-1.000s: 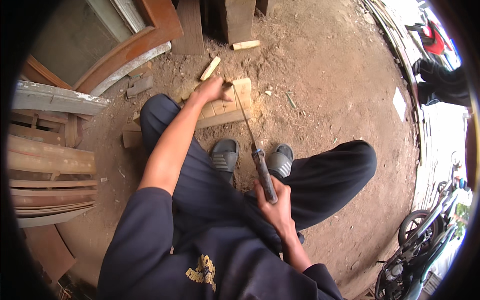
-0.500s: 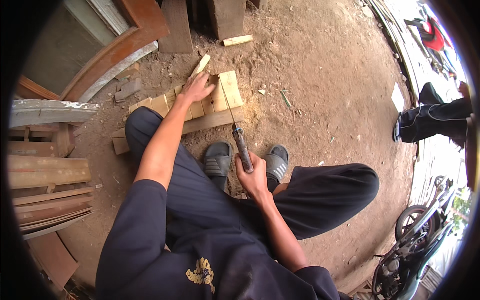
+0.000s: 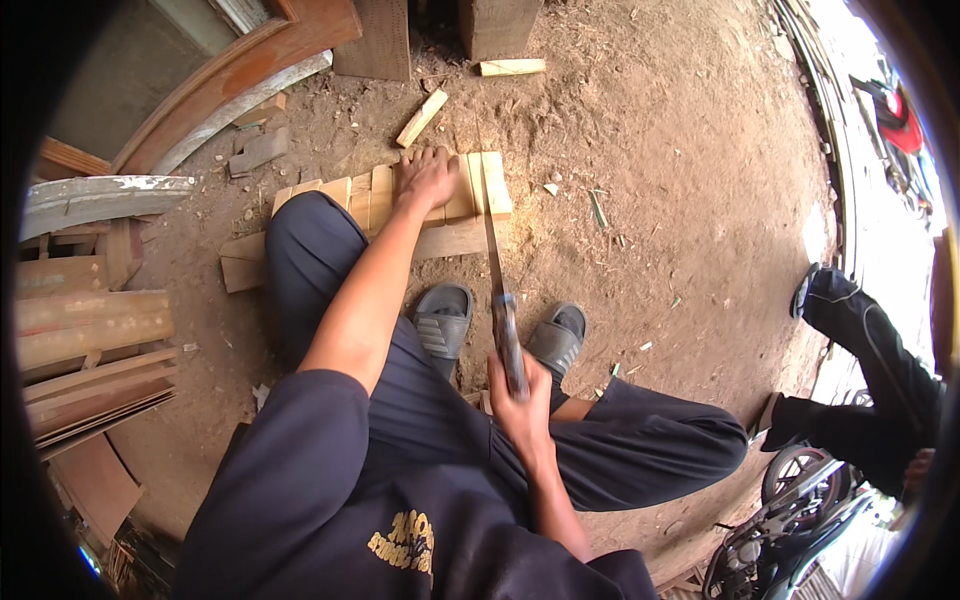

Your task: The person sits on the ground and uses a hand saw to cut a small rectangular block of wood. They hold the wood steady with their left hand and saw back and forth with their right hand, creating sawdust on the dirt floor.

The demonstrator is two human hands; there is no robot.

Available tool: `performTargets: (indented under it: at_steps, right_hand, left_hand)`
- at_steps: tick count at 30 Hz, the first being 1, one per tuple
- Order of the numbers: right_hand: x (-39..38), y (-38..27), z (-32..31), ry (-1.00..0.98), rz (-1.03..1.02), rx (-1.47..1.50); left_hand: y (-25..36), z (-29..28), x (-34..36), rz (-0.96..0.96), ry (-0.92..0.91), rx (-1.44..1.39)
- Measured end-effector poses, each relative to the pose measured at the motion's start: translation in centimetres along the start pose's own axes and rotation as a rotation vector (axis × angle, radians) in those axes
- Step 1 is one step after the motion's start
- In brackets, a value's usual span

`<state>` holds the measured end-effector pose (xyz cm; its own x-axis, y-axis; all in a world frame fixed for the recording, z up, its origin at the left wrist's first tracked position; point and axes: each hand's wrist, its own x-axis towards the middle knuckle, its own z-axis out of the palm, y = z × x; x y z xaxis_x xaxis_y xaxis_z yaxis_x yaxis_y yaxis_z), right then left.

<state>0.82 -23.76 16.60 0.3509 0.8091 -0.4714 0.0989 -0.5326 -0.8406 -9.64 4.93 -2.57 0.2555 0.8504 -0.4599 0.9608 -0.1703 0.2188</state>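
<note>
- Head view, looking down on a person seated low over bare dirt ground [image 3: 680, 180], knees drawn apart, dark trousers, dark long-sleeved top.
- Left hand [image 3: 425, 178] pressed flat, fingers spread, on a row of short pale wooden slats [image 3: 375, 195] lying side by side on the far side of the feet. The slats rest across a longer plank [image 3: 455, 240] that runs left to right on the ground.
- Right hand [image 3: 520, 395] closed in a fist around the dark handle of a long knife [image 3: 497, 285]. Hand sits near the body, just this side of the feet.
- Blade runs from the handle away from the person, narrow and straight; its far end lies over the right end of the slat row, just right of the left hand. Whether the edge touches the wood I cannot tell.
- Two grey slip-on sandals [image 3: 445, 318] on the feet, toes pointing away; the knife handle passes between them.
- Loose offcuts farther out: one short stick of wood [image 3: 422, 117] just beyond the left hand, another [image 3: 512, 67] farther off to the right near a dark timber post [image 3: 498, 22].
- Left edge: stacked boards and planks [image 3: 85, 325], a curved reddish wooden frame [image 3: 235, 75] leaning at far left.
- Chips and splinters scattered on the dirt right of the slats.
- Right edge: another person's leg in dark trousers [image 3: 870, 370], shoe on the ground; well apart from the working hands.
- Near right corner: a motorbike [image 3: 790, 520], part in view.
</note>
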Motion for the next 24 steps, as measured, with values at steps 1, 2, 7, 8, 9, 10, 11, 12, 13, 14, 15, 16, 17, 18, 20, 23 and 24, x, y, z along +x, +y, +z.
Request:
performTargets:
  at_steps: [1, 2, 7, 8, 9, 10, 11, 12, 13, 14, 15, 16, 17, 18, 20, 23, 24]
  right_hand:
    - [-1.2, -0.1, -0.4, 0.013, 0.004, -0.009]
    - [-2.5, -0.6, -0.9, -0.027, 0.077, -0.029]
    - [-0.4, -1.8, -1.6, -0.061, 0.133, -0.001]
    - [0.0, -1.9, -1.5, -0.062, 0.153, 0.015]
    - [0.1, -2.0, -1.5, -0.063, 0.173, 0.032]
    - [-0.1, -2.4, -1.7, -0.066, 0.141, -0.002]
    - [-0.4, -2.5, -1.8, -0.071, 0.131, 0.001]
    - [-0.9, -2.5, -1.9, -0.077, 0.122, 0.003]
    - [-1.4, -2.5, -2.0, -0.083, 0.114, 0.006]
    - [-1.9, -2.1, -2.0, -0.078, 0.105, -0.004]
    - [-2.5, -1.8, -2.1, -0.074, 0.111, -0.02]
    - [-3.0, -1.6, -2.1, -0.07, 0.117, -0.036]
    - [-3.4, -1.3, -2.1, -0.069, 0.12, -0.049]
    - [-3.8, -1.0, -1.9, -0.068, 0.104, -0.056]
    - [-3.7, -0.3, -1.6, -0.053, 0.055, -0.057]
    - [-2.5, -1.3, -1.5, -0.032, 0.08, -0.021]
    - [-1.7, -1.4, -1.4, -0.05, 0.086, -0.056]
  left_hand:
    - [0.4, -0.3, 0.1, 0.0, 0.007, 0.011]
    - [0.5, -0.4, -0.2, -0.008, 0.007, 0.028]
    - [1.0, -0.4, -0.1, -0.032, -0.01, -0.004]
    - [1.0, -0.2, 0.0, -0.032, 0.016, -0.017]
    - [1.0, 0.1, 0.0, -0.027, 0.036, -0.015]
    - [1.0, 0.4, -0.2, -0.022, 0.055, -0.013]
    - [1.1, 0.8, -0.3, -0.018, 0.074, -0.014]
    - [1.1, 0.9, -0.2, -0.034, 0.086, -0.011]
    - [1.1, 1.1, -0.2, -0.054, 0.063, 0.003]
    - [1.6, 0.4, -0.4, -0.068, 0.04, 0.018]
    - [2.0, 0.0, -0.7, -0.081, 0.018, 0.033]
    - [2.3, 0.1, -0.7, -0.093, 0.022, 0.031]
    - [2.2, 0.4, -0.4, -0.108, 0.031, 0.031]
    - [2.0, 0.8, -0.2, -0.123, 0.039, 0.032]
    - [1.1, 1.3, 0.0, -0.079, 0.109, 0.035]
    - [1.4, 1.6, 0.2, -0.072, 0.094, 0.009]
    - [1.4, 1.7, 0.3, -0.081, 0.1, 0.018]
